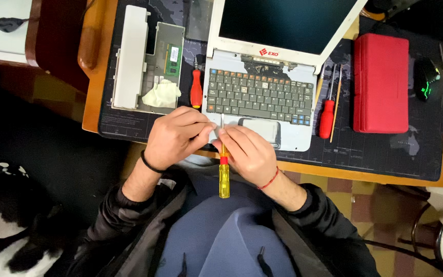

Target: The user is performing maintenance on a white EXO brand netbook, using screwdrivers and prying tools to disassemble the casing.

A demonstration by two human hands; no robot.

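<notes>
Both the left hand (173, 137) and the right hand (249, 154) are closed around a yellow screwdriver (224, 177), held upright at the counter (365, 172) edge, just before the open white laptop (260, 97).

My left hand (174, 137) wears a thin black band at the wrist; my right hand (249, 151) wears a thin red cord at the wrist. Both forearms are bare, with dark jacket sleeves pushed up toward the elbows. The jacket hangs open over a blue-grey top with two dark drawstrings.
</notes>
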